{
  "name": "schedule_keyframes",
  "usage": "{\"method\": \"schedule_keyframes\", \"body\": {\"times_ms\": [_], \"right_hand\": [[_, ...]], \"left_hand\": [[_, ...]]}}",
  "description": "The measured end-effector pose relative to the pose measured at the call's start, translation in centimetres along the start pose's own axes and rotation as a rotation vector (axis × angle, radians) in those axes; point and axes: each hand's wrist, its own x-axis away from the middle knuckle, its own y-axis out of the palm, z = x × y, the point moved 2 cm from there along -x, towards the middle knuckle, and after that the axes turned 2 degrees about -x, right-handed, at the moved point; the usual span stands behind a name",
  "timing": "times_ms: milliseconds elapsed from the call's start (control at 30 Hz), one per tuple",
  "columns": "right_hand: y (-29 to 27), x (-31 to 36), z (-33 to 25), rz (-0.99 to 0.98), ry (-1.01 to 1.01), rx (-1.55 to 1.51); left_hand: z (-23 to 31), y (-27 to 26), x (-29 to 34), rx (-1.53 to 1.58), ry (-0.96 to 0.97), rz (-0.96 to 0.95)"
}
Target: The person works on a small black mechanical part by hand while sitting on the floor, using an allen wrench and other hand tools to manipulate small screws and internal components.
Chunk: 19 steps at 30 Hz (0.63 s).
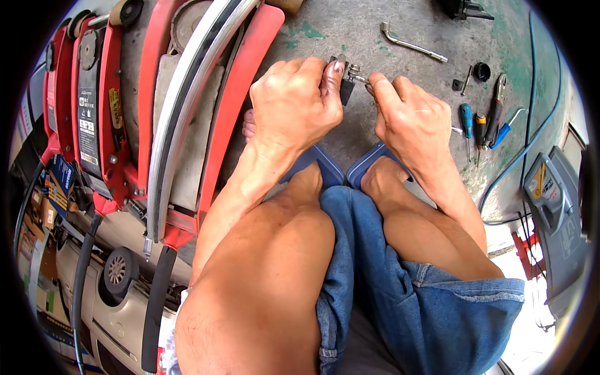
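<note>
My left hand (pixel 297 100) is closed around a small black part (pixel 347 92) with a metal fitting (pixel 354 69) on its right side. A dark smear marks that thumb. Just to the right, my right hand (pixel 412 115) pinches a thin metal piece (pixel 361 79) that meets the fitting. The fingers cover most of this piece, so I cannot tell its kind. Both hands are above the concrete floor, in front of my blue sandals (pixel 326 164).
Red floor jacks (pixel 256 69) stand on the left, a curved silver-and-black strip (pixel 181 94) over one. On the floor lie an angled socket wrench (pixel 412 45), a blue screwdriver (pixel 467 122), pliers (pixel 497 103) and a black ring-shaped cap (pixel 482 71). A blue hose (pixel 528 150) and grey case (pixel 559 206) are at right.
</note>
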Motion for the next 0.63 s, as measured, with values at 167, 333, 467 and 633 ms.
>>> {"method": "schedule_keyframes", "body": {"times_ms": [167,333,467,633], "right_hand": [[-0.1,-0.5,-0.6,0.016,-0.029,0.057],[-0.7,-1.0,-0.9,0.037,-0.029,0.122],[-0.5,-0.4,-0.7,0.023,-0.043,0.063],[-0.2,0.9,-0.6,0.056,0.068,-0.113]], "left_hand": [[0.3,0.0,0.1,-0.046,0.043,0.001],[0.6,-0.2,-0.3,-0.053,0.049,-0.008],[0.5,-0.5,0.2,0.023,0.000,-0.075],[0.9,-0.9,0.8,0.056,0.051,-0.074]]}}
